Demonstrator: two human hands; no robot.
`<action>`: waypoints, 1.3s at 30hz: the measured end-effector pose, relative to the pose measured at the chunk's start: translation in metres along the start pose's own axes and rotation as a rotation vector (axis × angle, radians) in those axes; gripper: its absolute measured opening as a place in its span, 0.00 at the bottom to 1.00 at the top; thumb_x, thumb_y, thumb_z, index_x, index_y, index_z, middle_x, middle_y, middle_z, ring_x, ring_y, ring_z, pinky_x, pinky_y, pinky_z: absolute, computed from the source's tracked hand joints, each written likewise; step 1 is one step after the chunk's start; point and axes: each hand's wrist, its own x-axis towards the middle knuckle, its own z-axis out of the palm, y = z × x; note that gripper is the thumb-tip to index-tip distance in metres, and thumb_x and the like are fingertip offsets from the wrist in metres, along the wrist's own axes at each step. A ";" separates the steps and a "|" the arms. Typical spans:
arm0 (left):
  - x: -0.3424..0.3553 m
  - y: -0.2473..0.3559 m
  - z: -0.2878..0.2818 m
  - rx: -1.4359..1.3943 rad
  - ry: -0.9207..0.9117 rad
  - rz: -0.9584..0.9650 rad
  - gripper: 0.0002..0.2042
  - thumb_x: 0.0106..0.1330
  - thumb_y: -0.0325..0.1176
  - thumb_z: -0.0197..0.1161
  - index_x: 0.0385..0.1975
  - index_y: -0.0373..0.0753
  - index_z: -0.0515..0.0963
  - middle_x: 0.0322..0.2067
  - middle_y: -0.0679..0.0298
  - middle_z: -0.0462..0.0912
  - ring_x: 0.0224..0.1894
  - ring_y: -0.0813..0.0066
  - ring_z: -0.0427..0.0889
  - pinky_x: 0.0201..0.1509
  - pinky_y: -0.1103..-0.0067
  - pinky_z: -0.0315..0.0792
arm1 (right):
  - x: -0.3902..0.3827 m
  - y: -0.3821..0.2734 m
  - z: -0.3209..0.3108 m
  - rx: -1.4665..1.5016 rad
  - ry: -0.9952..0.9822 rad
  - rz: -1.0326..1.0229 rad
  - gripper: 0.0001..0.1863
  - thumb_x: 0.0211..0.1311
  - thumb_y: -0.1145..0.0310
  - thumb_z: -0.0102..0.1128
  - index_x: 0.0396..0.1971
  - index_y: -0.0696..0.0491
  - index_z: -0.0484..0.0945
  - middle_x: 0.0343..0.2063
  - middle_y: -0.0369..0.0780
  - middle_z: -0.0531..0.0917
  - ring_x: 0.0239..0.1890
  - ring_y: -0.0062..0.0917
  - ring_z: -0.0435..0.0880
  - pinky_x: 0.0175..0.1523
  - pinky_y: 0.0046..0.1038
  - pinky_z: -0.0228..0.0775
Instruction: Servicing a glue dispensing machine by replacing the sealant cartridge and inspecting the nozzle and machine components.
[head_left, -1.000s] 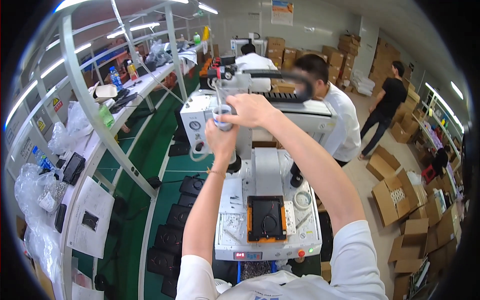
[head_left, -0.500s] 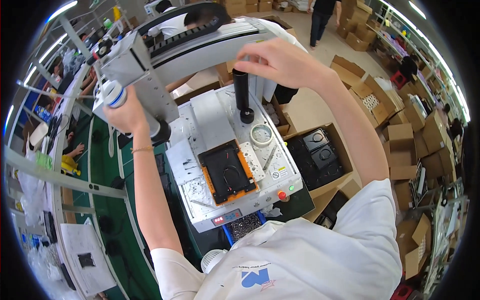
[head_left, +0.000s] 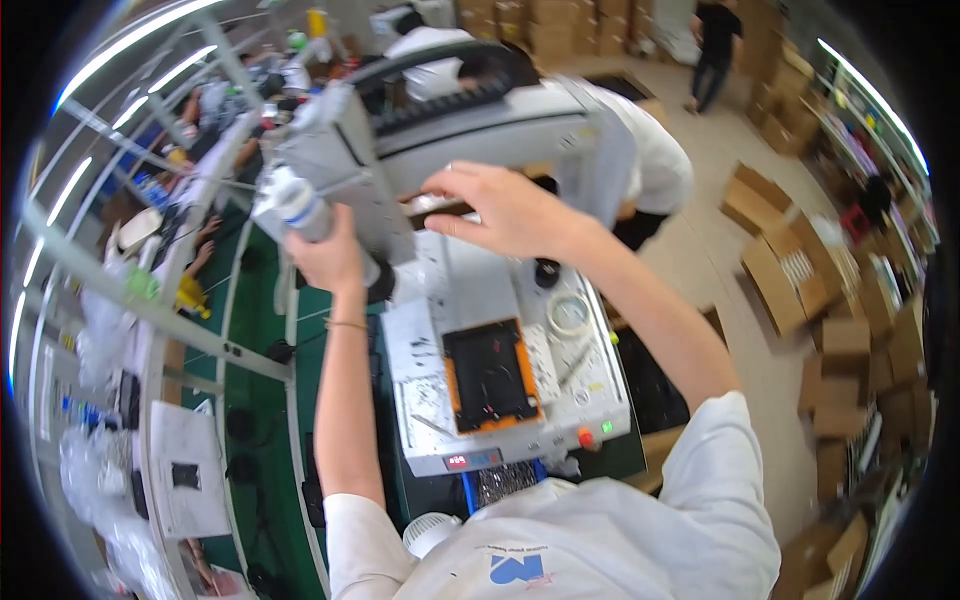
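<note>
My left hand (head_left: 328,255) is wrapped around a white cylinder with a blue band (head_left: 302,208), beside the upright head of a grey bench machine (head_left: 345,150). Above the machine's bed, my right hand (head_left: 500,212) reaches left toward that head, thumb and fingers apart with nothing clearly visible between them. Behind this hand, a black upright cylinder is mostly hidden; its round black foot (head_left: 547,273) shows below the wrist. On the bed lies an orange frame (head_left: 533,385) holding a black tray-like part (head_left: 490,372) with a thin wire. A tape roll (head_left: 569,314) sits to its right.
A red knob (head_left: 586,437) and a lit green button (head_left: 607,427) are on the machine's front right. A blue bin of small metal pieces (head_left: 503,482) stands below the front edge. Cardboard boxes (head_left: 790,270) fill the right side. Another person in white (head_left: 655,160) bends behind the machine.
My right hand has moved left from the top of the black cylinder toward the machine's head. My left hand stays on the white cylinder. The whole view has shifted, with the machine now lower and further right.
</note>
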 end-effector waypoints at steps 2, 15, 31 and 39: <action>-0.010 0.005 -0.003 0.035 -0.036 -0.046 0.28 0.43 0.51 0.72 0.39 0.35 0.76 0.38 0.49 0.81 0.44 0.47 0.80 0.47 0.61 0.72 | 0.030 0.004 0.026 -0.041 0.038 -0.054 0.22 0.61 0.59 0.62 0.48 0.60 0.74 0.42 0.47 0.78 0.44 0.40 0.80 0.51 0.35 0.73; 0.009 -0.005 -0.011 -0.010 -0.118 0.233 0.24 0.46 0.44 0.72 0.38 0.34 0.76 0.35 0.51 0.82 0.38 0.48 0.81 0.40 0.64 0.75 | 0.192 -0.027 0.084 -0.507 -0.129 -0.246 0.27 0.46 0.41 0.61 0.19 0.56 0.81 0.21 0.46 0.83 0.28 0.40 0.85 0.37 0.39 0.77; 0.026 -0.015 -0.024 -0.217 -0.396 0.336 0.24 0.44 0.42 0.73 0.38 0.34 0.78 0.33 0.51 0.84 0.37 0.51 0.83 0.39 0.67 0.75 | 0.184 -0.046 0.104 -0.510 0.044 0.039 0.19 0.47 0.51 0.63 0.22 0.55 0.85 0.23 0.48 0.84 0.30 0.42 0.86 0.38 0.38 0.79; 0.014 0.000 -0.023 0.015 -0.244 0.274 0.30 0.44 0.48 0.74 0.45 0.36 0.76 0.41 0.51 0.83 0.43 0.52 0.82 0.45 0.66 0.74 | 0.169 -0.039 0.083 -0.471 -0.048 -0.028 0.29 0.54 0.41 0.57 0.26 0.57 0.82 0.23 0.49 0.83 0.30 0.42 0.86 0.37 0.40 0.77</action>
